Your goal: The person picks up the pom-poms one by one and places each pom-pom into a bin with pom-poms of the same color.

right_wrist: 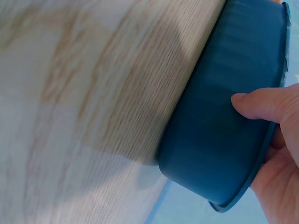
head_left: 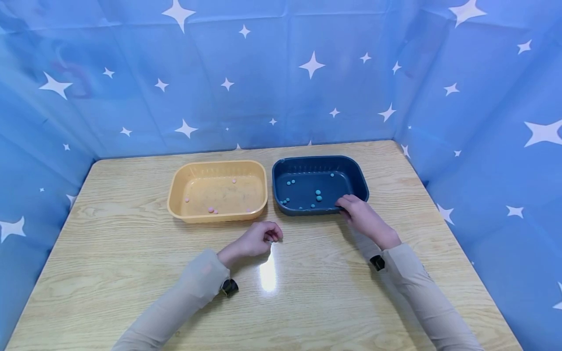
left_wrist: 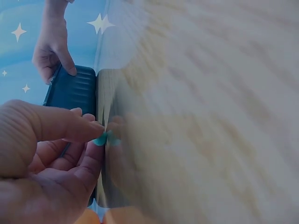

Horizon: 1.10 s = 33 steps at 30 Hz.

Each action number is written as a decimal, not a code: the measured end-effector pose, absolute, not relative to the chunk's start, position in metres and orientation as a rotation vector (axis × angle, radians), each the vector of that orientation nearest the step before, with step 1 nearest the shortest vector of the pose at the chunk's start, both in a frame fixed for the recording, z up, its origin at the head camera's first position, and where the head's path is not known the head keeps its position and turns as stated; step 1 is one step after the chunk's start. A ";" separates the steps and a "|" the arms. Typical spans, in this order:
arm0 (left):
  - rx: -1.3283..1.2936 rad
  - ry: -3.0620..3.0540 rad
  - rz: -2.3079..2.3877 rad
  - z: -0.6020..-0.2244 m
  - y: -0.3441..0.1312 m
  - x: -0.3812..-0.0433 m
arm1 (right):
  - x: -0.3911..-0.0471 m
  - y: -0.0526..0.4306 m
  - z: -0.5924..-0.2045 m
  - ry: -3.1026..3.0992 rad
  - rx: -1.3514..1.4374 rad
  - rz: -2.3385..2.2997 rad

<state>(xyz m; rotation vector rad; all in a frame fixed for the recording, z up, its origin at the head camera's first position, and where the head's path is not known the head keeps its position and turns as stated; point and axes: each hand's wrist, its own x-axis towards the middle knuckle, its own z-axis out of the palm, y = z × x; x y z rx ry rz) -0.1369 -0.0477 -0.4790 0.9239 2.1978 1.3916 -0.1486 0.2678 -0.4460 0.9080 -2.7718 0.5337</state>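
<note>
My left hand (head_left: 258, 238) is low over the table in front of the gap between two trays. Its thumb and fingers pinch a small teal ball (left_wrist: 100, 139) at the tabletop, where the shiny surface mirrors it. My right hand (head_left: 361, 215) grips the near right rim of the dark blue tray (head_left: 303, 212). In the right wrist view, the thumb (right_wrist: 250, 103) presses the tray's outer wall while the other fingers go over the rim, partly hidden. Several teal balls (head_left: 318, 198) of different sizes lie scattered inside this tray.
Left of the blue tray, with a narrow gap between, stands a yellow tray (head_left: 175, 212) holding several small pink balls (head_left: 211, 210). Both sit toward the back of the wood-grain table (head_left: 110, 273). A blue star-patterned curtain (head_left: 263, 73) borders the back and sides.
</note>
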 end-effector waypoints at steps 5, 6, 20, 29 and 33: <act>0.985 2.210 1.342 -0.479 -0.050 -0.136 | -0.149 0.268 -0.445 -2.787 0.905 0.535; 0.999 2.214 1.332 -0.479 -0.050 -0.136 | -0.149 0.268 -0.445 -2.791 0.904 0.536; 1.007 2.183 1.362 -0.480 -0.051 -0.138 | -0.148 0.268 -0.442 -2.808 0.892 0.540; 0.954 2.136 1.396 -0.479 -0.051 -0.143 | -0.149 0.267 -0.443 -2.794 0.906 0.540; 0.910 2.106 1.436 -0.476 -0.049 -0.147 | -0.149 0.267 -0.442 -2.793 0.910 0.543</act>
